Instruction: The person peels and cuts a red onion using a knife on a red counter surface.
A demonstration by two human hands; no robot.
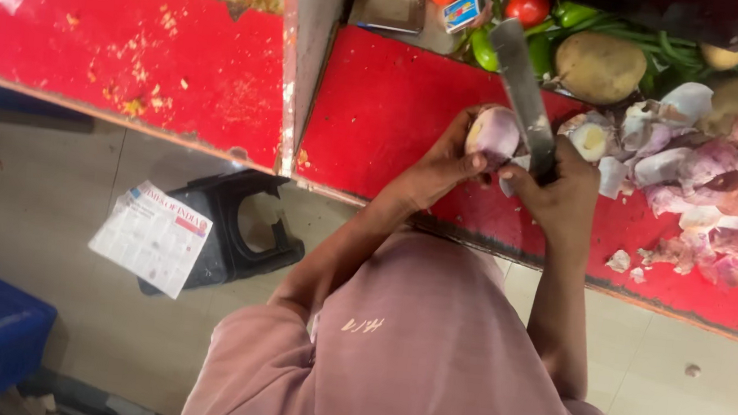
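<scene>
Red counter (378,118) fills our view from above, worn and flecked with scraps, over a pale tiled floor where a black stool (237,222) carries a folded newspaper (152,236). Potatoes (601,67) and tomatoes (528,6) sit at the back — a heap of purple onion skins (704,190) lies to the right. Our left hand (441,165) curls tightly round a half-peeled onion (493,136) above the counter's edge; our right hand (562,192) grips a knife (525,87) — blade touching the onion.
</scene>
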